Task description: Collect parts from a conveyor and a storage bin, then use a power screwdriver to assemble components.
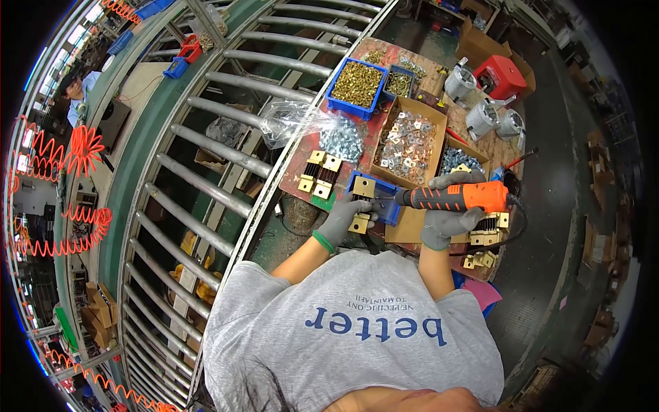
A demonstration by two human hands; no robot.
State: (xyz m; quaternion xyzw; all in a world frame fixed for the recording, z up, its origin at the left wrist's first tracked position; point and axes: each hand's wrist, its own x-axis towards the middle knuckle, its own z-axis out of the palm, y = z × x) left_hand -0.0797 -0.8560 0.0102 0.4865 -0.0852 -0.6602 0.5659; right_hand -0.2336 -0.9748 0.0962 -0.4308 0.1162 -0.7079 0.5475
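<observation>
My left hand (338,221), in a grey glove with a green cuff, grips a part with gold-coloured metal end plates (364,187) and a dark middle. My gloved right hand (443,223) is wrapped round an orange and black electric screwdriver (449,198). Its bit points left at the part in my left hand; whether the tip touches a screw is too small to tell. Beneath the bit lies a small blue tray (391,210), partly covered. Similar gold-plated parts (320,174) rest to the left on the red-topped bench, and more stacked parts (486,233) lie right of my right hand.
Beyond my hands are a cardboard box of flat metal pieces (410,141), a blue bin of brass-coloured fasteners (357,86), and a pile of silvery hardware (341,139). A roller conveyor (226,154) runs along the left. The screwdriver's black cable (523,223) loops at the right.
</observation>
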